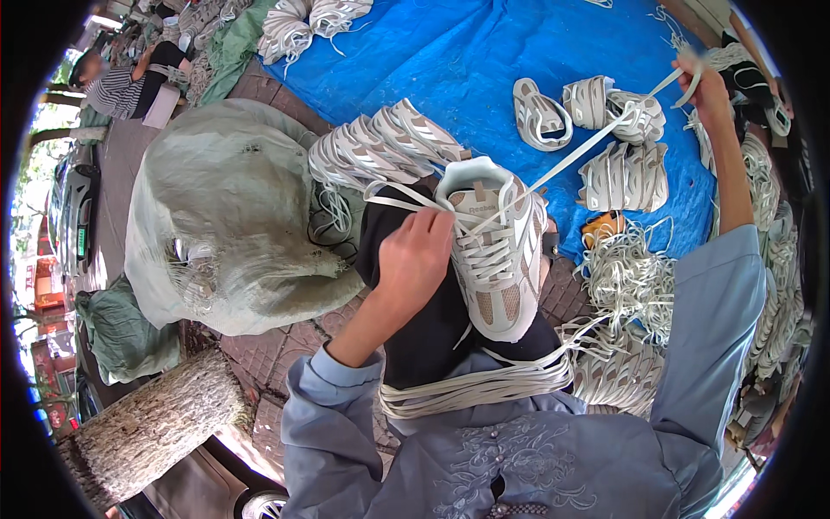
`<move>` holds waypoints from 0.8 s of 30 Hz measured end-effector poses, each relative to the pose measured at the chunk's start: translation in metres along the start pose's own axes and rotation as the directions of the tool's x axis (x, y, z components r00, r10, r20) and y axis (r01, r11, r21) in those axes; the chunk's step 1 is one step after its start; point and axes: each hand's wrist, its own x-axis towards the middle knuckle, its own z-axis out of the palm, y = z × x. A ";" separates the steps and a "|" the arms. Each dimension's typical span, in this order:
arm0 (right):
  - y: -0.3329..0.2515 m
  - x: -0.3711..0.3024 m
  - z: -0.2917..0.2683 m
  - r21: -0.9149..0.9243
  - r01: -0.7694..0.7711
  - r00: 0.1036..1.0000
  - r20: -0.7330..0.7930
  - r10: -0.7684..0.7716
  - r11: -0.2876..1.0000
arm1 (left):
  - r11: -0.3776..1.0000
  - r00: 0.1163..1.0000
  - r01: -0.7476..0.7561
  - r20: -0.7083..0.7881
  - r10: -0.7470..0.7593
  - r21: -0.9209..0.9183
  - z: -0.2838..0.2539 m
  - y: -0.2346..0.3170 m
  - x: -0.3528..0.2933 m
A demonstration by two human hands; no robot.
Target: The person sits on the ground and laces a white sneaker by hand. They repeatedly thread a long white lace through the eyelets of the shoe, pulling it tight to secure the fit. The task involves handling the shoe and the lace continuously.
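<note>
A white and beige sneaker (493,259) rests on my lap with its toe toward me, partly laced. My left hand (415,253) is closed at the shoe's left side, near the collar, where a loop of lace comes out; its fingertips are partly hidden. My right hand (707,91) is raised far out to the upper right, closed on the white shoelace (588,145), which runs taut from the shoe's eyelets. A bundle of loose laces (475,389) lies across my thighs.
A blue tarp (415,65) carries stacked shoe uppers (622,176) and a single shoe (542,115). More uppers (385,143) lean by a large pale sack (225,208). Tangled laces (631,281) lie to the right. A tree trunk (156,424) stands lower left. Another person (130,82) sits far left.
</note>
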 end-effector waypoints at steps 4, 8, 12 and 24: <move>-0.003 0.003 -0.004 0.078 -0.007 0.998 0.059 0.002 0.997 | 0.988 0.987 -0.119 0.119 0.107 0.093 -0.003 -0.007 0.013; -0.009 0.010 -0.032 0.378 -0.014 0.995 0.095 -0.024 0.926 | 0.970 0.936 -0.240 0.273 0.222 0.036 -0.001 -0.022 0.023; -0.009 0.010 -0.072 0.654 -0.054 0.924 0.320 -0.211 0.754 | 0.956 0.961 -0.041 0.251 0.118 -0.292 -0.003 -0.029 0.028; -0.023 -0.002 -0.129 0.756 -0.026 0.811 0.399 -0.428 0.655 | 0.063 0.854 0.157 0.103 -0.509 -0.986 -0.105 -0.121 0.054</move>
